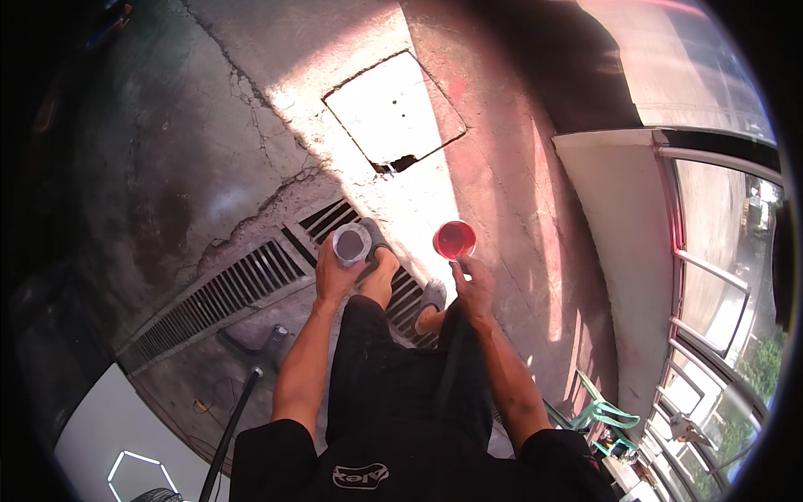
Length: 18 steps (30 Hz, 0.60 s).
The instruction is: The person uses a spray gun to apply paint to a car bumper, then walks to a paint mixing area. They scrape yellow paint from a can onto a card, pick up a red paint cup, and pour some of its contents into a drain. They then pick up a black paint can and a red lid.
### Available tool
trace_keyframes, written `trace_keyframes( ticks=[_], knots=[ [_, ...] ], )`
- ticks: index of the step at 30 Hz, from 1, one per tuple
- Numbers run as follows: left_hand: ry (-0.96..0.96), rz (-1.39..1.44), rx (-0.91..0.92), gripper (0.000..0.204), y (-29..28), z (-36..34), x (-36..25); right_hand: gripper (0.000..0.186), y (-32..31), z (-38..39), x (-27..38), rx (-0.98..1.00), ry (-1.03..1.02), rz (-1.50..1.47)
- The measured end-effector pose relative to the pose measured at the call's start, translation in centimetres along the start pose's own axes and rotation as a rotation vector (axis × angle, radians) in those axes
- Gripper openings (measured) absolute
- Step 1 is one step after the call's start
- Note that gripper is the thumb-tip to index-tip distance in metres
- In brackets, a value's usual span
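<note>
At frame centre, above the floor drain grate (pixel 251 280), the left hand (pixel 335 276) grips a grey open-topped container (pixel 351 243) while the right hand (pixel 473 289) pinches a red cup (pixel 454 239), both upright, nothing yet poured.

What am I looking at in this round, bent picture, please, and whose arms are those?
It is one view from a fisheye camera worn on a person's head, looking down, so straight edges curve. The arms are that person's own. The left hand holds a grey container, open end up; the right hand holds a red cup. Below are the feet in sandals, standing on a drain grate in cracked concrete, with a square cover beyond.
</note>
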State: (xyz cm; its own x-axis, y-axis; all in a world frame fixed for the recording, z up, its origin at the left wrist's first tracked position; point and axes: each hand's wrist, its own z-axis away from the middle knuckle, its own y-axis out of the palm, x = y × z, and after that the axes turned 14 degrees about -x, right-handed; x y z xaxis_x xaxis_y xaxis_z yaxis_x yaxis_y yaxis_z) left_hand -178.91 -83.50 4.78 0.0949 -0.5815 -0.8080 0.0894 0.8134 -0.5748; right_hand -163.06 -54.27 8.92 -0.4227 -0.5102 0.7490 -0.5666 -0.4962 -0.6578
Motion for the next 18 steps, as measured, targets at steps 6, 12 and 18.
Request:
trace_keyframes(
  ticks=[6, 12, 18],
  knots=[
    [-0.019, -0.119, 0.101, 0.086, 15.7, -10.0, 7.9, 0.022, 13.5, -9.7, -10.7, 0.105, 0.060, 0.040],
    [0.064, -0.247, 0.136, 0.061, 30.2, -16.5, 20.0, 0.022, 23.9, -15.8, -22.0, 0.200, 0.152, -0.006],
    [0.021, -0.427, 0.278, 0.076, 40.3, -21.2, 27.0, 0.023, 29.6, -17.3, -30.3, 0.234, 0.132, 0.019]
  ],
)
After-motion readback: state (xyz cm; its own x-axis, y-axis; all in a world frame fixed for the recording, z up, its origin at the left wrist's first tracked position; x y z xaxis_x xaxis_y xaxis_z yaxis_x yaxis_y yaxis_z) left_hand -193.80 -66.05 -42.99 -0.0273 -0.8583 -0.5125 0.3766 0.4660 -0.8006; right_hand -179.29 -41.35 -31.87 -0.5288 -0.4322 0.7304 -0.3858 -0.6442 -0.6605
